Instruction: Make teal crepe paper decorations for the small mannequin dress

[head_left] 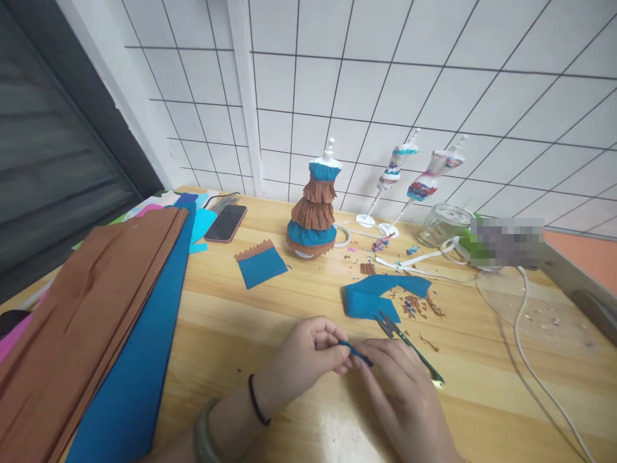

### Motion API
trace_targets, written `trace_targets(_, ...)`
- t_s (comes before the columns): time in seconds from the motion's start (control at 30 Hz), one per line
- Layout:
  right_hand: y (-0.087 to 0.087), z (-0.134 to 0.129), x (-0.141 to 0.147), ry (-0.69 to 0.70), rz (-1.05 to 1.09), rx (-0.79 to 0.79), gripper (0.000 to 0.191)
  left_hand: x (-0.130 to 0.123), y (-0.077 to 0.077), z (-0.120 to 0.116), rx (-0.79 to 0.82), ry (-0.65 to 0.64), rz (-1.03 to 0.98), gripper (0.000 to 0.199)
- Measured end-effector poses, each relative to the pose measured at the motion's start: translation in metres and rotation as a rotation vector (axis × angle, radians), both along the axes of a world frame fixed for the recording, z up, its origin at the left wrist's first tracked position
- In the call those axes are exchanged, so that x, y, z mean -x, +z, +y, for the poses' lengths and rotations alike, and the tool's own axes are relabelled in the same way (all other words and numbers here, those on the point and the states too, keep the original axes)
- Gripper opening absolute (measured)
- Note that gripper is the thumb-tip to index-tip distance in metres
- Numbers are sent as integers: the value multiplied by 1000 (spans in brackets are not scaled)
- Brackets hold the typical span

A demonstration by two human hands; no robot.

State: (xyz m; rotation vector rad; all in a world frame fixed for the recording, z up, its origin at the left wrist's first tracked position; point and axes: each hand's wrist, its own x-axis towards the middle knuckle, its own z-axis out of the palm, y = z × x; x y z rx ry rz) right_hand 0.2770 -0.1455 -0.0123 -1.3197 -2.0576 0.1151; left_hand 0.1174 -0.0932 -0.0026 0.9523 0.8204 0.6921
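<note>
Between my fingers is a narrow, folded strip of blue crepe paper (357, 354). My left hand (313, 350) pinches its left end, thumb on top. At its right end the fingers of my right hand (402, 386) are closed on the strip too. Thread snips (414, 350) with green handles lie just beyond my right hand, partly hidden by it. Their blades touch a folded length of blue crepe paper (369, 302). Farther back stands a small dress form (315, 206) in tiered blue and brown ruffles. A blue piece with a brown zigzag edge (263, 265) lies left of it.
Brown crepe sheets (96, 302) and a blue sheet (144, 347) fill the left side. A phone (226, 223) lies behind them. Two small mannequins (398, 167) stand by the tiled wall, near a clear jar (443, 224). Paper scraps (415, 307) and a white cable (523, 360) lie right.
</note>
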Motion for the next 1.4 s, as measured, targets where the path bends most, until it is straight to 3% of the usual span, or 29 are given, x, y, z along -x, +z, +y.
trace_targets(0.23,2,0,2,7,91,15,14,2,-4,-3,-212,-57,113,26)
trace_targets(0.37,1,0,2,-16,120,45,12,1,-2,-5,-314,-36,242,9)
trace_targets(0.5,0,0,1,-41,145,67,11,2,3,-4,-403,-31,354,8)
trace_targets(0.7,-2,0,2,-6,134,102,15,6,4,-3,-886,-63,593,13)
trace_targets(0.87,-5,2,4,-21,134,153,13,7,2,-4,-1095,-138,712,16)
trace_targets(1.13,-8,2,9,-15,214,237,13,10,1,-2,-1178,-210,798,15)
trace_targets(1.4,9,-4,5,-77,193,277,14,17,-3,8,-1089,-88,794,15)
